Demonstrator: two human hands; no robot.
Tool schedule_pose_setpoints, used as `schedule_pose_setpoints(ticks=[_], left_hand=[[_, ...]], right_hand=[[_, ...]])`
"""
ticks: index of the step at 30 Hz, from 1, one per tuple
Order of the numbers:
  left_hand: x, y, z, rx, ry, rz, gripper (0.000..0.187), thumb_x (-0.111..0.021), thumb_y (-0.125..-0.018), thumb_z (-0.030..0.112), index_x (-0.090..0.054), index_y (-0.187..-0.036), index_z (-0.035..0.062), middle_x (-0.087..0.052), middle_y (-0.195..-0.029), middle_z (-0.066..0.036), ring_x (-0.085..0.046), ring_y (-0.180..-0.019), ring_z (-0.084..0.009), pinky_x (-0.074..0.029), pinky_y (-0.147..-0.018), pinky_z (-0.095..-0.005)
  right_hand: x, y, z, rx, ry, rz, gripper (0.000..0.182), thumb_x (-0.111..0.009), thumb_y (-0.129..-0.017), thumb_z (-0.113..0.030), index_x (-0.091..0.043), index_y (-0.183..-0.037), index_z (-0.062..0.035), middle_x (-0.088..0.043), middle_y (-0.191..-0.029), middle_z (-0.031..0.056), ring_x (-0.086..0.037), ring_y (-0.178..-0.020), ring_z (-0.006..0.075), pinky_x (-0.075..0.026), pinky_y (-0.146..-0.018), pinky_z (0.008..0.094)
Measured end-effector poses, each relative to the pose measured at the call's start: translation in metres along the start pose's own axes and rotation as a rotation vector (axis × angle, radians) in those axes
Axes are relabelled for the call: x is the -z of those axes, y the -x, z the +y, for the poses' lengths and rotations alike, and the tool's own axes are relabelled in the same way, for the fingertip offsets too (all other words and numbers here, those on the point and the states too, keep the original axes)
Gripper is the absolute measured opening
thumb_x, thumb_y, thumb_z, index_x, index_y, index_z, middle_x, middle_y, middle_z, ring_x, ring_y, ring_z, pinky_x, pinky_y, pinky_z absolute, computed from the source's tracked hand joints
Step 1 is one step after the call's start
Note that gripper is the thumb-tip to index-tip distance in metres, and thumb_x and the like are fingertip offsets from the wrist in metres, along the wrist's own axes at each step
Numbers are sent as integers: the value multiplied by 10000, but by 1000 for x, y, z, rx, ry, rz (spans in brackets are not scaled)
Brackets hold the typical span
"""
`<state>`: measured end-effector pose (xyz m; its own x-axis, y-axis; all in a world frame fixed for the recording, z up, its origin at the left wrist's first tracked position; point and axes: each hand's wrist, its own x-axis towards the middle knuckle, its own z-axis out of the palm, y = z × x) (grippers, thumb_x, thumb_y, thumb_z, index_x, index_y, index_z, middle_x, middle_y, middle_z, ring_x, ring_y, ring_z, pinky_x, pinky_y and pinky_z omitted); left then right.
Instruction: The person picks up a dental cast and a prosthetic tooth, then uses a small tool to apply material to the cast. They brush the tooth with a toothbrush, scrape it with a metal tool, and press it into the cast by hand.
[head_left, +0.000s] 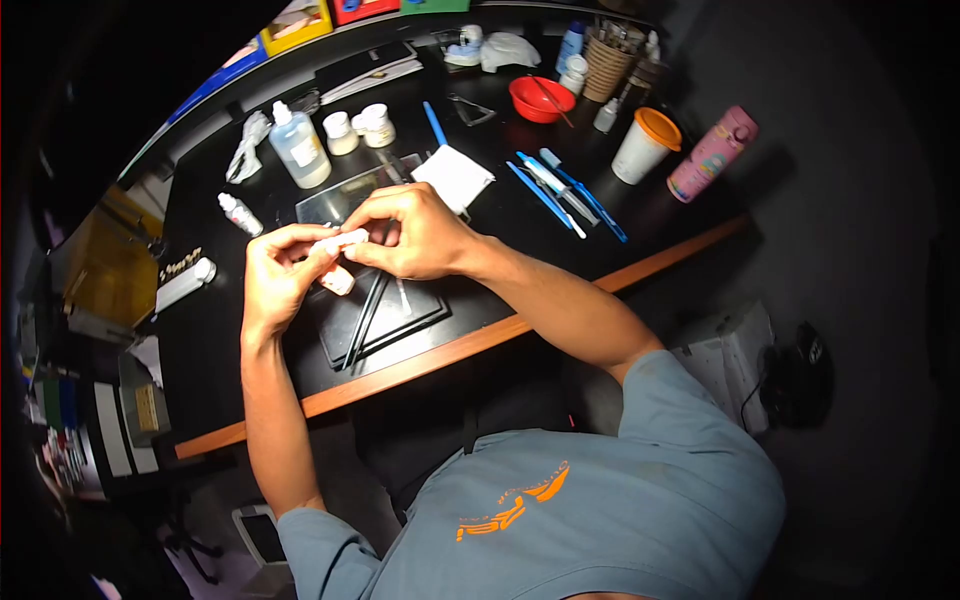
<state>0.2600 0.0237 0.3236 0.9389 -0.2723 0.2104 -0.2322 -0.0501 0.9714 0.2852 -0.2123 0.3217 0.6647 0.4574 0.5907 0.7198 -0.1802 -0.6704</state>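
Grey-blue shirt point(600, 500) nearest | left hand point(275, 275) closed on pinkish piece point(338, 281) | right hand point(415, 235) pinching small white piece point(340, 240) above dark tray point(385, 310) on desk point(500, 335) | step: likely fitting pieces; next needs steady fingertip alignment.

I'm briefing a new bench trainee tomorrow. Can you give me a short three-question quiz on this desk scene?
1. True or false: both hands hold the small pale piece.
2. What colour is the bowl? A green, B red, C white
3. The cup has an ____ lid.

Key: 1 true, the left hand and right hand pinch it together; 2 B; 3 orange.
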Motion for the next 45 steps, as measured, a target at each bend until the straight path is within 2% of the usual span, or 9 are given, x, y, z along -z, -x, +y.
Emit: schedule_pose_setpoints(ticks=[7, 11, 15, 17, 20, 24, 31, 41, 45], left_hand=[[-10, 3, 5, 5, 70, -44, 237, -765, -935, 19, -694, -1122, -109, -754, -932, -176, -732, -734, -177, -610, -666, -280], [-21, 4, 6, 10, 73, -92, 223, -774, -932, 33, -713, -1097, -103, -757, -899, -153, -734, -741, -163, -606, -685, -274], [-25, 4, 10, 3, 126, -92, 203, -759, -938, 34, -725, -1092, -94, -761, -884, -139, -729, -742, -141, -589, -689, -259], [-22, 5, 5, 26, 128, -107, 226, -767, -941, 55, -714, -1108, -88, -749, -977, -144, -723, -831, -150, -600, -741, -267], [-25, 6, 6, 49, 179, -77, 236, -759, -955, 75, -711, -1117, -89, -751, -951, -144, -721, -839, -146, -606, -739, -275], [-24, 4, 2, 14, 163, -86, 220, -752, -938, 10, -709, -1128, -93, -760, -903, -172, -754, -750, -191, -616, -671, -269], [-24, 5, 6, -10, 167, -78, 248, -786, -940, 91, -730, -1118, -73, -767, -895, -144, -745, -752, -159, -609, -685, -268], [-23, 5, 9, 43, 183, -101, 241, -792, -934, 86, -731, -1109, -69, -768, -909, -145, -732, -744, -137, -588, -665, -247], [-24, 4, 5, 22, 173, -98, 214, -774, -946, 73, -736, -1095, -75, -770, -902, -149, -754, -745, -173, -612, -674, -279]], right_hand=[[-4, 6, -1, 126, 37, 132, 119, -812, -792, -113, -784, -873, -30, -705, -753, 62, -659, -586, 131, -523, -532, 268], [1, 8, 1, 208, 55, 136, 99, -809, -757, -95, -742, -786, -28, -635, -677, 46, -573, -526, 119, -439, -485, 268], [0, 6, -5, 144, 36, 138, 113, -811, -753, -95, -713, -744, -41, -633, -662, 36, -575, -529, 109, -435, -486, 268], [2, 5, -11, 121, 43, 121, 75, -793, -739, -51, -723, -756, -30, -638, -669, 29, -565, -525, 89, -419, -479, 252], [2, 6, -10, 111, 35, 124, 66, -769, -725, -29, -730, -775, -13, -649, -684, 33, -554, -525, 77, -410, -474, 248], [0, 5, -6, 132, 62, 121, 72, -766, -721, -23, -725, -777, -6, -614, -661, 33, -518, -506, 80, -383, -465, 250], [-1, 3, -10, 158, 65, 129, 82, -779, -729, -11, -719, -784, 5, -608, -661, 32, -502, -504, 67, -372, -465, 239], [-5, 7, -6, 121, 44, 158, 79, -773, -717, -14, -710, -761, 5, -625, -670, 33, -515, -494, 65, -384, -461, 238], [-4, 7, -7, 115, 59, 157, 83, -778, -716, -22, -712, -761, 2, -625, -668, 32, -518, -494, 67, -388, -462, 242]])
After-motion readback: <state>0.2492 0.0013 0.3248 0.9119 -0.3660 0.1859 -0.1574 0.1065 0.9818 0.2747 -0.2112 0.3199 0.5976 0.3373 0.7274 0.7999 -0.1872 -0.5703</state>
